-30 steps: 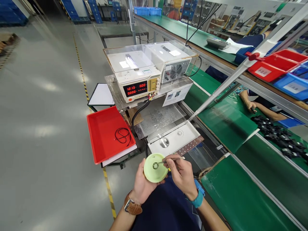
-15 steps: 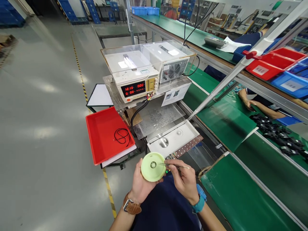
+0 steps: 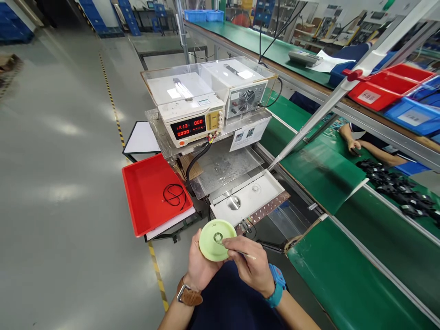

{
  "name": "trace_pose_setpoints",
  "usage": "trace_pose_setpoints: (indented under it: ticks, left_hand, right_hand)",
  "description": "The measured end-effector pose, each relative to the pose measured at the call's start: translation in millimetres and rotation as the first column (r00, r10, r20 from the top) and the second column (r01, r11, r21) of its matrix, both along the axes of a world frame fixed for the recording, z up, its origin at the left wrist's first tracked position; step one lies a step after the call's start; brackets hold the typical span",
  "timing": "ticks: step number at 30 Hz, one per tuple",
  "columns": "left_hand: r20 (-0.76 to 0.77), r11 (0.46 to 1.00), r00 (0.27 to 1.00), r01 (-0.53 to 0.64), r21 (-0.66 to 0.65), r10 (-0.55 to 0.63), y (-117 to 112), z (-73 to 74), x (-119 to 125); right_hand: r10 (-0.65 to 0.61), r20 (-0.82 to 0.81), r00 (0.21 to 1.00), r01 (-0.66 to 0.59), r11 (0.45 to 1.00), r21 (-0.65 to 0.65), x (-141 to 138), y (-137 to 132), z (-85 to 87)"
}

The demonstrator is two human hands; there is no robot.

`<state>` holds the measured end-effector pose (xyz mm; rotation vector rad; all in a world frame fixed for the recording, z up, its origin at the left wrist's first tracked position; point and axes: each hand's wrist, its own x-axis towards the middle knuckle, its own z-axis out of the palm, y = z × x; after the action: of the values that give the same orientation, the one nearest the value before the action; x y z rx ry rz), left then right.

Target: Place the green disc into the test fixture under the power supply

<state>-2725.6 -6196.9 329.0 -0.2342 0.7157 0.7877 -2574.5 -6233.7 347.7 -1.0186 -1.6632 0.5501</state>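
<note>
My left hand (image 3: 199,268) is closed on the rim of a round, pale green dish (image 3: 209,249), held tilted toward me. Dark handwritten marks show near the dish's far edge. At its middle lies a small ring-shaped part (image 3: 217,237), too small to name. In my right hand (image 3: 255,268) is a pair of thin metal tweezers (image 3: 244,254), pinched between thumb and fingers. Their points reach over the dish close to the ring-shaped part; whether they grip anything cannot be made out. My right fingertips cover part of the dish's right side.
Beyond my hands is a white tray fixture (image 3: 225,211) with a perforated brown strip (image 3: 264,213). A power supply (image 3: 195,121) stands behind it. To the left, a red tray (image 3: 146,197) holds a black cable (image 3: 174,195). A co-worker's hands (image 3: 354,144) rest at the green bench.
My right hand has moved left and slightly down, carrying the tweezers further over the dish toward its middle. The left hand and dish have shifted a little left.
</note>
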Motion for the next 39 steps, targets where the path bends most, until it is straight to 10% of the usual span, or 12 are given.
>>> trace_pose_setpoints:
  ticks: [11, 39]
  left_hand:
    - [0.013, 0.991, 0.997, 0.075, 0.107, -0.077, 1, -5.0, -1]
    - [0.020, 0.998, 0.999, 0.038, 0.055, -0.039, 4, -7.5, 0]
  right_hand:
    - [-0.016, 0.430, 0.903, -0.077, 0.977, 0.197, 3, 0, -13.6]
    - [0.010, 0.357, 0.934, -0.078, 0.981, 0.176, -1, 6, -20.7]
